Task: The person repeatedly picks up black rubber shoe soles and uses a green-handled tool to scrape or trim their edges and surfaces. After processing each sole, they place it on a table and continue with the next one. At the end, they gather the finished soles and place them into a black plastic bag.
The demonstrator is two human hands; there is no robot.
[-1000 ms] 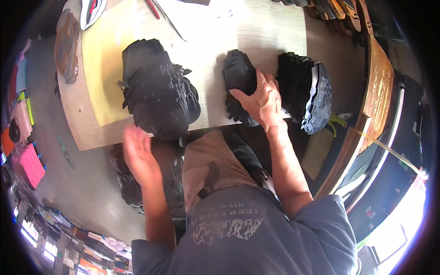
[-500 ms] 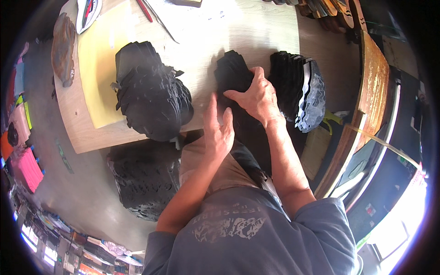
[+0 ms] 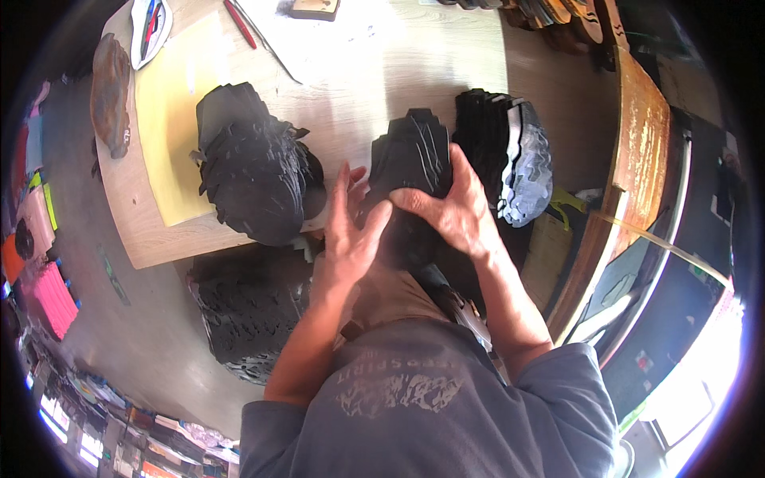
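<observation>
Between my hands, at the front edge of the table, is a stack of thin black cut sheets [image 3: 410, 151], its layers fanned at the upper right. My right hand [image 3: 458, 211] grips the right side, thumb laid across the top and fingers around the far edge. Along the left side is my left hand [image 3: 351, 231], thumb over the stack and fingers against its edge. The stack's lower part is dark and partly hidden between my hands. A larger, ragged pile of black sheets [image 3: 255, 167] lies left of them. To the right stands another black stack [image 3: 482, 135] with pale and grey-patterned layers.
Yellow sheet material [image 3: 167, 159] lies under the left pile. A red pen [image 3: 241, 25], a thin metal tool [image 3: 275, 52] and a white tray [image 3: 151, 36] are farther back. A brown slab [image 3: 111, 95] rests at the left edge. A worn wooden board [image 3: 641, 119] stands at the right.
The small black stack has come nearer to me and its layers have fanned. My left hand has moved left and now holds its left side; my right hand has moved nearer with it.
</observation>
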